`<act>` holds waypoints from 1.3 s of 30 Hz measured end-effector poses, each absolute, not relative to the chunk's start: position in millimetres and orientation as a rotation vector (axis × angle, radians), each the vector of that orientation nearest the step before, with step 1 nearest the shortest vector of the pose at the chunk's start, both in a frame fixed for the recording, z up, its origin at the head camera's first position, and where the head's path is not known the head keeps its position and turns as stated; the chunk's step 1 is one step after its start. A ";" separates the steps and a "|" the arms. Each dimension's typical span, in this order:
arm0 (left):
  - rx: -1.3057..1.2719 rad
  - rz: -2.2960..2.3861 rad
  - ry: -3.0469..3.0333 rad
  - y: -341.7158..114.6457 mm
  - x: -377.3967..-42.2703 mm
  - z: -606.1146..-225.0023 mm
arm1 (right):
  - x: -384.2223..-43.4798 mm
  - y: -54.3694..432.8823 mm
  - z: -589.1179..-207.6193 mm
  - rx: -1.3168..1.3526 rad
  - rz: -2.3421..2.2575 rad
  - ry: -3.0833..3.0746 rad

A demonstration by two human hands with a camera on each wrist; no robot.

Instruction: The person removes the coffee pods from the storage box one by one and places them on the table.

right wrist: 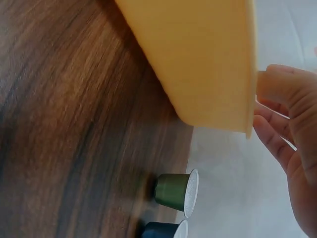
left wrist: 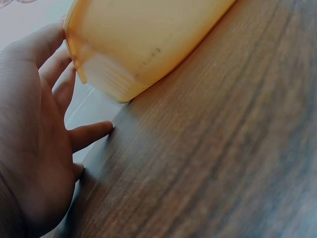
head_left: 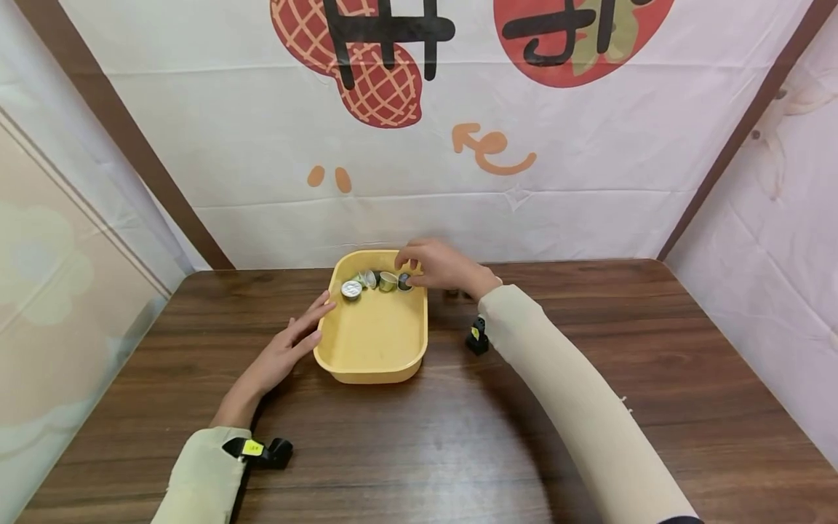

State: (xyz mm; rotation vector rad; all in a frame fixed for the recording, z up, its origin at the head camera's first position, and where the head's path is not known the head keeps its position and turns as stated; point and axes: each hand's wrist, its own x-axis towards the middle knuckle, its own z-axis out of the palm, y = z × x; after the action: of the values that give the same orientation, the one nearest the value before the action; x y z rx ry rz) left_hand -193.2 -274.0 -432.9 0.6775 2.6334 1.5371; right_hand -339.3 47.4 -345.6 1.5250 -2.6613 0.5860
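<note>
A yellow plastic tray (head_left: pixel 373 335) stands on the table with several coffee capsules in its far half. One silver-lidded capsule (head_left: pixel 351 290) lies at the tray's left; others, including a yellowish capsule (head_left: pixel 388 282), run along the back. My left hand (head_left: pixel 284 356) rests against the tray's left rim, its fingers extended. Over the far right corner my right hand (head_left: pixel 441 266) reaches in, thumb and fingers bent and apart, just above a dark capsule (head_left: pixel 404 284). In the right wrist view, the tray wall hides the fingertips of that hand (right wrist: pixel 297 119).
On the table, right of the tray, a green capsule (right wrist: pixel 172 191) and a dark blue capsule (right wrist: pixel 161 229) stand side by side, mostly covered by the right forearm in the head view. A printed white cloth (head_left: pixel 419 225) hangs behind the wooden table (head_left: pixel 393 451).
</note>
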 end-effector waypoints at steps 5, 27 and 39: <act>0.671 1.541 2.632 -275.1 -192.1 -433.4 | -343.5 34.5 -342.9 1.568 0.451 -2.748; 0.652 1.537 2.632 -275.5 -191.2 -432.0 | -341.4 7.5 -343.6 1.540 0.065 -2.888; 0.646 1.536 2.626 -275.2 -189.3 -430.1 | -342.0 6.3 -346.5 1.632 0.112 -2.900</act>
State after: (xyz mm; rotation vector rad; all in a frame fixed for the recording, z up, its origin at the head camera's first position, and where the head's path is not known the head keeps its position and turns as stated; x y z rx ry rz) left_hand -189.3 -275.2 -430.1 0.6463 2.6263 1.5357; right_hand -342.0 6.3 -346.5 1.6322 -2.8997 0.1119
